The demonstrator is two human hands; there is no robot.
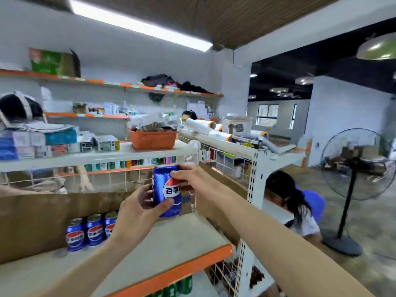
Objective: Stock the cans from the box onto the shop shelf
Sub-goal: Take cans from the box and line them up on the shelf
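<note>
**Blue can held in both hands over the shelf**

Above the white shelf with its orange front edge, a blue can stands upright in the air, held between two hands. It is glossy blue with a red, white and blue round logo and white Chinese characters across the middle; its silver top rim shows.

The left hand grips the can's lower part, fingers curled round the far side and thumb pressed across the front near the base. The right hand holds the upper part, fingers wrapped over the rim and thumb on the front beside the logo.

Both forearms reach forward and up from the bottom of the view, the right one running long from the lower right corner.

Three matching cans stand upright in a row at the back left of the shelf, against a brown cardboard wall.
</note>
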